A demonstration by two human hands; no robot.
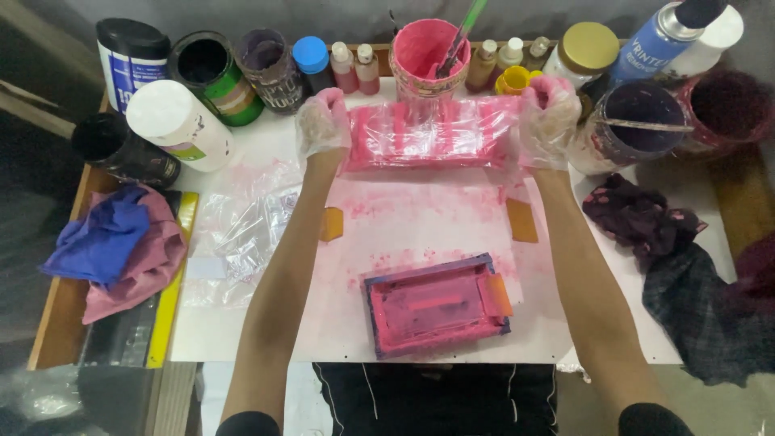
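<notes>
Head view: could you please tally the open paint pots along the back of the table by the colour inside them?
Black: 2, the left-edge pot and the green-labelled pot
Purple: 2, the back pot and the right pot with a stick
Pink: 1, the pink tub
Dark red: 1, the far-right pot
Total: 6
Not counted: the pink-stained plastic sheet held by the left hand and the right hand.

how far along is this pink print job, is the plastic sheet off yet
Looks done: pink ink is already smeared across the white paper and coats the small framed screen. In hand: left hand and right hand, gloved, hold the pink-stained plastic sheet by its ends. Left: orange tape pieces remain stuck down.
</notes>
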